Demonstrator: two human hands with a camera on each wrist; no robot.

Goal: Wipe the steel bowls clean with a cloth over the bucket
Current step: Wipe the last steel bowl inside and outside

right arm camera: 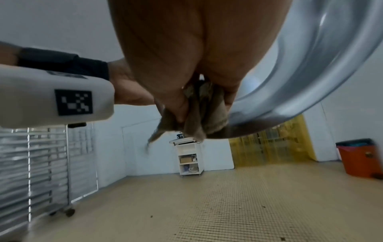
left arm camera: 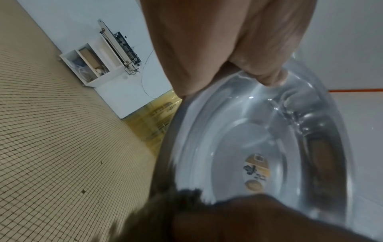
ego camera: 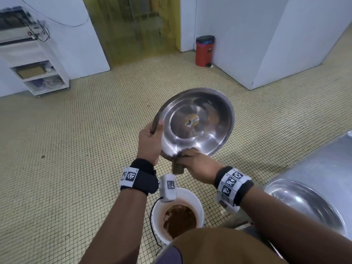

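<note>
- Steel bowl (ego camera: 198, 122), tilted with its inside toward the person, is held up in the air above the floor, beyond the white bucket (ego camera: 198, 204) that stands below the wrists.
- Left hand (ego camera: 149, 141) grips the bowl's left rim, thumb curled over the edge onto the inside.
- Right hand (ego camera: 196, 165) pinches a bunched brownish cloth (ego camera: 178, 166) and presses it to the bowl's near, lower rim; the right wrist view shows the cloth squeezed between thumb and fingers, its loose ends hanging down.
- A round sticker (ego camera: 192, 120) sits at the centre of the bowl's base, and a brown smear shows on the right inner wall.
- The bucket holds brown sludge.
- A second steel bowl (ego camera: 302, 204) lies on the steel counter (ego camera: 323, 164) at the person's right.
- A red bin (ego camera: 204, 51) stands far off against the wall.
</note>
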